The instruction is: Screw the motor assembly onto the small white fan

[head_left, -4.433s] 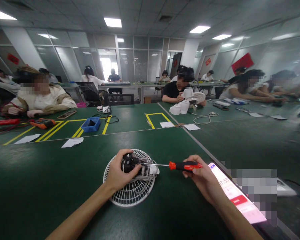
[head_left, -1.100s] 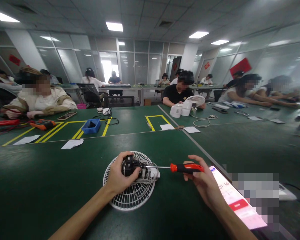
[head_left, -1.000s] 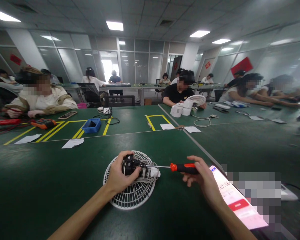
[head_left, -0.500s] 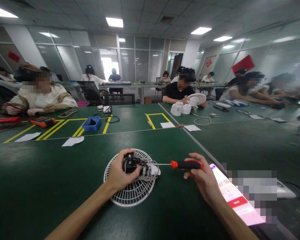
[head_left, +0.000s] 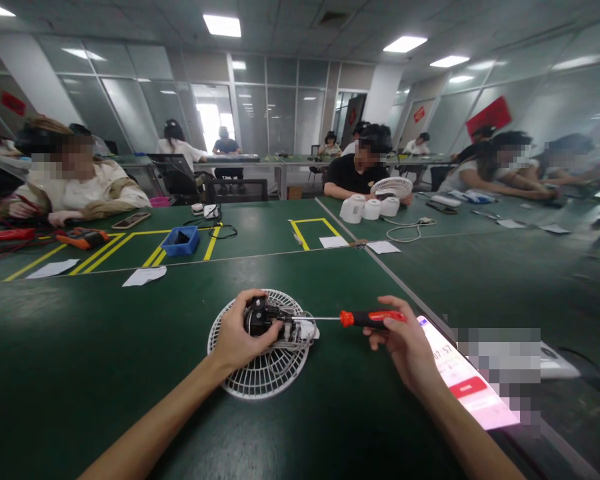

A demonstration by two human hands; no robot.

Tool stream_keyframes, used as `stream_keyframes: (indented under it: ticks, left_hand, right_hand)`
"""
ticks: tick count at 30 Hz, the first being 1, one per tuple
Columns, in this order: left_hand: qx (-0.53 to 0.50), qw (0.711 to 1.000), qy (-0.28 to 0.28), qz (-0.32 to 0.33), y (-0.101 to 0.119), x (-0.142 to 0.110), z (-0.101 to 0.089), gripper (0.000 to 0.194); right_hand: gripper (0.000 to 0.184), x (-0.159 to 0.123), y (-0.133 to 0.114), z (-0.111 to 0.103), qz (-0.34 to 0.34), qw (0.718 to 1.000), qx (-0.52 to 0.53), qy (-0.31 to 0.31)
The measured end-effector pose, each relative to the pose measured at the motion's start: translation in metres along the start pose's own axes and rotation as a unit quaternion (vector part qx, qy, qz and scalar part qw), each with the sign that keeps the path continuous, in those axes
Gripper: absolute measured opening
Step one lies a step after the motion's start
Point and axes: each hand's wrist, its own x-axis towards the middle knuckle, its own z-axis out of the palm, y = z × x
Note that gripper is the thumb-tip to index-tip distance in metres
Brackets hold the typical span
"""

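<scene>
My left hand [head_left: 240, 333] is closed round a black fan motor [head_left: 257, 315], thumb and fingers on either side of it. Under the motor lies a round white fan grille [head_left: 260, 380], flat on the green table. Pale wires and a white part [head_left: 306, 330] sit at the motor's right end. Between the fingers of my right hand [head_left: 400, 337] is the red and black handle of a screwdriver [head_left: 373, 319]. Its shaft runs level to the left, and the tip reaches the motor assembly; the exact contact point is too small to make out.
A lit phone [head_left: 473, 380] lies beside my right forearm. Farther off are a blue bin [head_left: 181, 243], paper slips [head_left: 145, 275], an orange meter [head_left: 83, 238] and white fan housings [head_left: 353, 211]. Across the table a person [head_left: 357, 170] handles another fan grille; a further person [head_left: 80, 180] sits at left.
The view has tipped down slightly, so the scene sits higher. My right fingers have shifted on the screwdriver handle, the index finger now lying along its end. My left hand keeps its hold.
</scene>
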Motion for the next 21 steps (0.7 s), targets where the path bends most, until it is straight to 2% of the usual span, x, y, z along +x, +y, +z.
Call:
stream_keyframes:
  ticks: [4,10,21]
  left_hand:
    - [-0.001,1.0,-0.008,-0.001,0.0009,0.0005,-0.001,0.051]
    - [-0.004,1.0,-0.009,0.009,0.0002,0.0012,-0.0018,0.047]
    - [0.007,0.998,-0.007,0.06,0.0038,0.0055,-0.0022,0.044]
  right_hand:
    - [0.039,0.0003,-0.0022,0.0002,-0.002,1.0,0.015,-0.002]
    - [0.043,0.0016,0.0002,-0.0026,0.018,0.994,-0.107,0.003]
    - [0.038,0.0006,0.0003,-0.0028,-0.007,0.999,-0.033,-0.014]
